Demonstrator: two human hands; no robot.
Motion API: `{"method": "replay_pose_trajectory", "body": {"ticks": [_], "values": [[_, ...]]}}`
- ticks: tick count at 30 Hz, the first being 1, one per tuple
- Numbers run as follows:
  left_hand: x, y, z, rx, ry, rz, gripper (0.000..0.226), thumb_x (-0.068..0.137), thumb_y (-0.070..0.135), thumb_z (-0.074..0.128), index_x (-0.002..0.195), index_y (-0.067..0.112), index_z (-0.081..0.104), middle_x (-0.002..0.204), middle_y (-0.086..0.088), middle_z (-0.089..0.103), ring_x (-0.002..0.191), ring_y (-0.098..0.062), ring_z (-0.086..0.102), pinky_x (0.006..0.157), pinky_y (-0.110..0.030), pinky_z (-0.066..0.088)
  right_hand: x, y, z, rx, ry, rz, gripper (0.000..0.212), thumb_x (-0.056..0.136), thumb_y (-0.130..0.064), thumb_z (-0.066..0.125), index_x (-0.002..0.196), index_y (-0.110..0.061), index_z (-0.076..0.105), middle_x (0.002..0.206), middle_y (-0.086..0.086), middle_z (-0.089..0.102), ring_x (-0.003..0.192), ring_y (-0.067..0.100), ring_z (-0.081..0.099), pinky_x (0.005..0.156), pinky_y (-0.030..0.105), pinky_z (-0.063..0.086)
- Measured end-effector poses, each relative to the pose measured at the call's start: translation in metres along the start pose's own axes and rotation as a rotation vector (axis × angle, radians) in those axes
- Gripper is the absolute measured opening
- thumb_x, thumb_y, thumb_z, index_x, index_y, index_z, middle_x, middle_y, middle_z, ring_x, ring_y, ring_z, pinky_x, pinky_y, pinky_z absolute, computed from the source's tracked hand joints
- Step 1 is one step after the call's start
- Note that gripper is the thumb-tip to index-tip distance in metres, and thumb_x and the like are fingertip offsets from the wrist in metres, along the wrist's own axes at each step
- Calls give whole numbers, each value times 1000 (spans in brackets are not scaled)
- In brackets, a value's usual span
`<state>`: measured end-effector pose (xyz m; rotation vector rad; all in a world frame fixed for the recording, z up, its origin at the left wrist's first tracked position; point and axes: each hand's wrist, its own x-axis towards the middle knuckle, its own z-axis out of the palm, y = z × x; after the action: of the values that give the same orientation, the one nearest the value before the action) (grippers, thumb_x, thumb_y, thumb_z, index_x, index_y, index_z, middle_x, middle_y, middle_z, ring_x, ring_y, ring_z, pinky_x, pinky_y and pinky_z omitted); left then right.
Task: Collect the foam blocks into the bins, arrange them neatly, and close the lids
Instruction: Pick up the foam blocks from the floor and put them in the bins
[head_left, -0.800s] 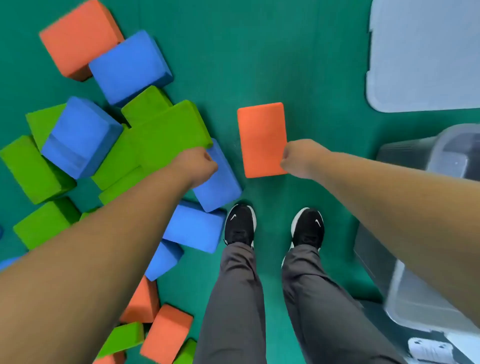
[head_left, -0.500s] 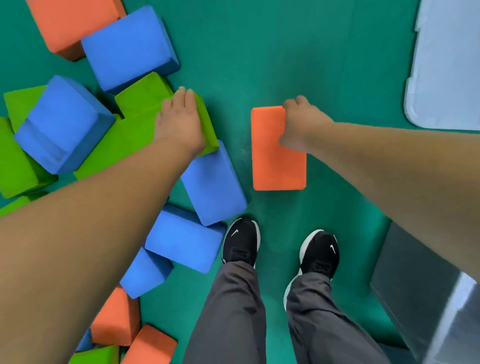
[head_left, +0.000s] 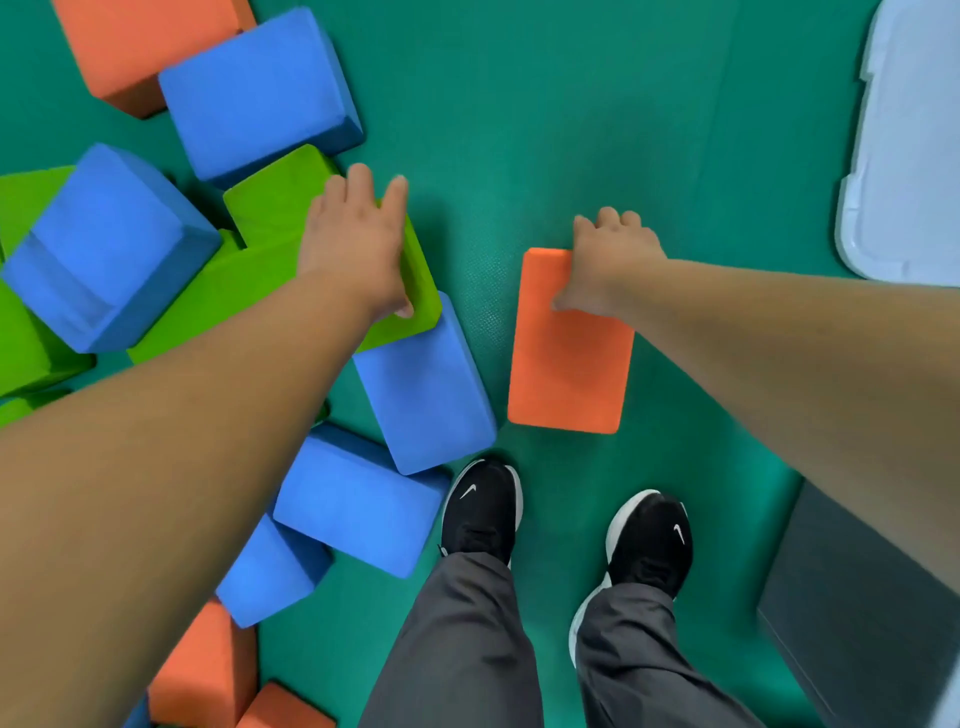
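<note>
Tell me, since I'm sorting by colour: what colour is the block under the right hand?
Orange. The head view shows the block plainly under the right hand.

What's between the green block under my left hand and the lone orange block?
Just bare green mat between the green block and orange block, in the head view.

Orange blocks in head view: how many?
4: top-left block; centre block held by the right hand; bottom-left block; bottom-edge block. The left forearm may hide more.
</note>
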<state>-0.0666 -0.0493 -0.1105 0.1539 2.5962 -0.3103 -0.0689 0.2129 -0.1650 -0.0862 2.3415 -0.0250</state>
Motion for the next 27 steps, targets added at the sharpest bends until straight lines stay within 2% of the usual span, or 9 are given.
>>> {"method": "replay_pose_trajectory", "body": {"ticks": [3,6,10,13,15,17,21,24,27], "values": [[-9,19,-6,173,-12,-3,112,43,59,97,134,16,49,128,-16,39,118,-37,43,92,-43,42,-12,-4,6,76,-88,47,68,75,-62,74,126,-17,66,129,12,46,124,36,42,96,43,43],[-18,34,-11,191,-45,-79,84,55,46,95,121,16,53,122,-15,41,111,-36,45,78,-39,34,-37,-8,24,111,-86,5,69,73,-54,76,127,-16,56,128,12,45,122,36,44,96,44,44],[-37,46,-13,234,-31,-127,65,69,27,84,121,13,48,122,-16,42,105,-34,48,74,-38,35,-67,-1,46,303,-170,67,63,75,-37,79,118,-12,41,127,12,51,120,36,53,90,41,45],[-56,54,-17,243,-31,-136,53,80,18,72,126,11,45,128,-17,41,109,-35,51,74,-38,39,-85,17,48,289,-189,123,79,72,-49,82,128,-10,42,133,12,53,124,37,51,96,45,44],[-70,62,-20,281,-67,-124,51,87,20,68,131,11,44,134,-18,40,113,-33,52,74,-37,38,-99,26,46,260,-222,131,92,68,-65,81,134,-11,47,135,13,52,126,38,50,99,46,46],[-86,71,-23,352,-118,-102,50,90,24,66,133,11,45,133,-17,43,113,-31,54,75,-36,39,-117,33,45,290,-280,121,93,66,-76,78,132,-13,57,131,15,50,117,37,54,95,43,50],[-120,86,-33,386,-216,-128,46,96,26,58,137,11,44,128,-15,52,114,-31,58,75,-37,40,-167,40,47,478,-303,153,93,68,-64,84,136,-14,45,133,14,46,102,32,55,80,38,48],[-138,102,-55,451,-295,-50,62,87,44,68,139,18,48,128,-9,54,115,-28,59,73,-37,38,-206,54,42,606,-198,174,82,68,-54,84,126,-14,42,121,11,55,96,30,56,75,37,45],[-153,129,-92,442,-288,24,76,76,63,73,136,19,54,126,-7,59,117,-26,58,77,-35,36,-247,78,23,743,-127,250,71,72,-54,81,117,-16,41,110,6,59,92,29,60,69,37,45]]}}
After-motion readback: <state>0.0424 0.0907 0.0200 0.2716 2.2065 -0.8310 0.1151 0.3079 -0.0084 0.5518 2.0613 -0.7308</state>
